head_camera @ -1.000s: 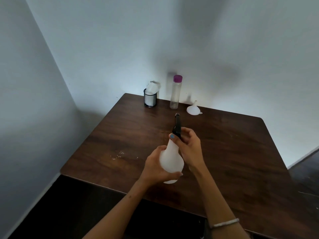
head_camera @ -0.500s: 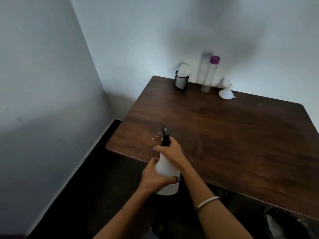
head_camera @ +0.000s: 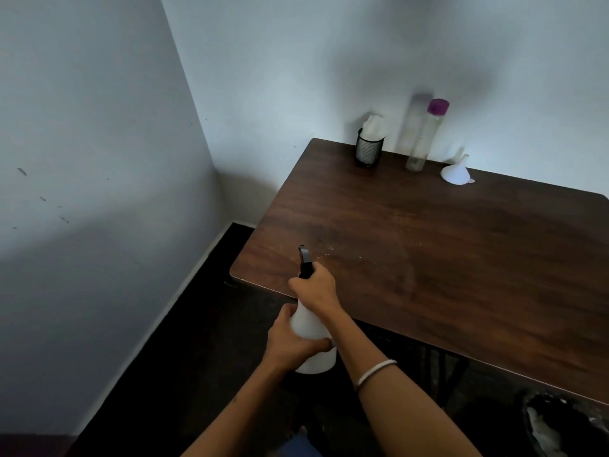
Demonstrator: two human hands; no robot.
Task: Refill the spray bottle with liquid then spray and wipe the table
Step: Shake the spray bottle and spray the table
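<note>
The step in hand looks like spraying the counter (head_camera: pixel 428 258), so the nozzle wants to point over the wood, not at the floor past the near corner. A steady squeeze with the bottle kept upright should do it; angling the head a little further in over the surface would spread the mist past the few droplets (head_camera: pixel 324 253) just beyond the fingers.

The spray bottle (head_camera: pixel 311 328) is held in the air at the counter's near left corner. The left hand (head_camera: pixel 290 341) wraps its fingers round the white body from the left, thumb across the front. The right hand (head_camera: pixel 316 286) sits above it, fingers curled round the neck below the black trigger head (head_camera: pixel 304 260); the trigger finger itself is hidden. Both forearms reach forward, the right crossing slightly inward.

Well beyond the fingers, by the wall, stand the refill bottle (head_camera: pixel 425 136), funnel (head_camera: pixel 456 171) and a mesh cup of tissues (head_camera: pixel 369 148).
</note>
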